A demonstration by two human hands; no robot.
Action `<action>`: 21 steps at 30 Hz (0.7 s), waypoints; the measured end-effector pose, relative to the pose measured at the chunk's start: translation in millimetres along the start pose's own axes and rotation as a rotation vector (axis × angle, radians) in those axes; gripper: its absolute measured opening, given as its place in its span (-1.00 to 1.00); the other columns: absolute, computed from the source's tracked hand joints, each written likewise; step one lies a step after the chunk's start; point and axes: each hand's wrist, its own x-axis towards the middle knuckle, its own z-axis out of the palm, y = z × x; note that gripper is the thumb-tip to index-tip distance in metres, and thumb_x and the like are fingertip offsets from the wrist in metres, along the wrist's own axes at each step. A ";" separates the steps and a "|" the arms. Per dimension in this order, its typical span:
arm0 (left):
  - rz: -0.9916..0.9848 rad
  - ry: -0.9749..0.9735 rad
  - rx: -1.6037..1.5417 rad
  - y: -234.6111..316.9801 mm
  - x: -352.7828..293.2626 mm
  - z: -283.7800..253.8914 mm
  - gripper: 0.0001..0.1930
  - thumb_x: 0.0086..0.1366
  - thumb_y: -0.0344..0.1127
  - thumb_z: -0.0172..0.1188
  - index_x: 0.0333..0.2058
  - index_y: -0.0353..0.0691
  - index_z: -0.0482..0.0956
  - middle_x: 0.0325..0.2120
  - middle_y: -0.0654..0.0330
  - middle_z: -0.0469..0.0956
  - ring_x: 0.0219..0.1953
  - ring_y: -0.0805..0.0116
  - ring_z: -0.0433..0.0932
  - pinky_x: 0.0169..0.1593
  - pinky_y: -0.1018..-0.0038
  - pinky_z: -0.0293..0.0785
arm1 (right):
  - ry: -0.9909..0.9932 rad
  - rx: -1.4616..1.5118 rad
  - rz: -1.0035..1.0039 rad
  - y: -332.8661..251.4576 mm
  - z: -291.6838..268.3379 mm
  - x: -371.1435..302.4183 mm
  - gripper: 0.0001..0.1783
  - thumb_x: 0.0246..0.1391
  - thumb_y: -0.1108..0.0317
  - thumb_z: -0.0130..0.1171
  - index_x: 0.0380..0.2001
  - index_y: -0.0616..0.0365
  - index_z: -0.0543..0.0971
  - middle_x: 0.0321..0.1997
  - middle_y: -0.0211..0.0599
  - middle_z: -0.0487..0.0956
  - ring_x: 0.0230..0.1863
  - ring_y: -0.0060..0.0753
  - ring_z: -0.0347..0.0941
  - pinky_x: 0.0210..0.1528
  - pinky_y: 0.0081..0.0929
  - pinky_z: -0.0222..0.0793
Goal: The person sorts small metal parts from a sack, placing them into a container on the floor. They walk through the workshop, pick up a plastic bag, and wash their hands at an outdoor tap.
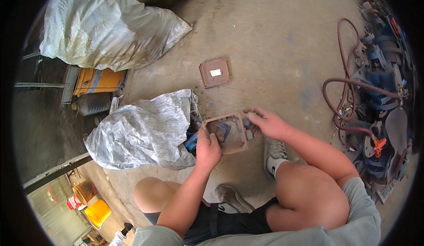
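Note:
Between my knees is an open square box [239, 149], reddish brown, dusty and shallow, with loose-looking dark parts inside it. My left hand [208, 149] is closed round its left rim, the thumb over the edge. At the upper right corner, the bent fingers of my right hand [268, 122] pinch the rim beside a grey fitting [249, 134] on the box's side. Farther off, a matching square lid [215, 73] with a small white label lies flat on the floor. Just left of the box, a silvery woven sack [145, 131] lies with blue items showing at its mouth.
A large white sack [106, 29] fills the far left, with an orange crate [98, 81] and a clear plastic jug [94, 104] below it. Along the right lies a heap of metal parts [380, 69] with a reddish hose [340, 109]. A yellow bucket [98, 213] stands lower left.

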 end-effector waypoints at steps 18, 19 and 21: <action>0.015 0.023 0.123 -12.7 3.5 -2.0 -0.59 0.31 -0.58 -0.08 0.15 -0.45 0.37 0.01 -0.19 0.47 0.06 -0.10 0.47 0.21 0.20 0.34 | 0.067 -0.083 -0.172 9.9 3.1 16.8 -0.48 0.36 0.05 0.11 0.21 0.17 0.49 0.05 -0.24 0.59 -0.04 -0.40 0.49 -0.03 -0.39 0.47; -0.005 0.014 0.072 -10.9 3.0 -1.9 -0.58 0.31 -0.58 -0.08 0.15 -0.45 0.37 0.01 -0.20 0.46 0.06 -0.10 0.47 0.22 0.19 0.33 | 0.091 -0.126 -0.083 7.6 1.6 16.9 -0.48 0.36 0.04 0.10 0.20 0.17 0.50 0.07 -0.24 0.58 -0.03 -0.40 0.49 -0.03 -0.39 0.47; 0.049 0.017 0.179 -6.5 2.8 0.9 -0.57 0.32 -0.57 -0.06 0.17 -0.44 0.36 0.02 -0.21 0.45 0.06 -0.13 0.45 0.21 0.18 0.34 | 0.031 -0.016 0.000 4.3 0.9 15.7 -0.43 0.34 -0.01 0.11 0.21 0.18 0.49 0.05 -0.20 0.60 0.00 -0.40 0.50 -0.01 -0.38 0.48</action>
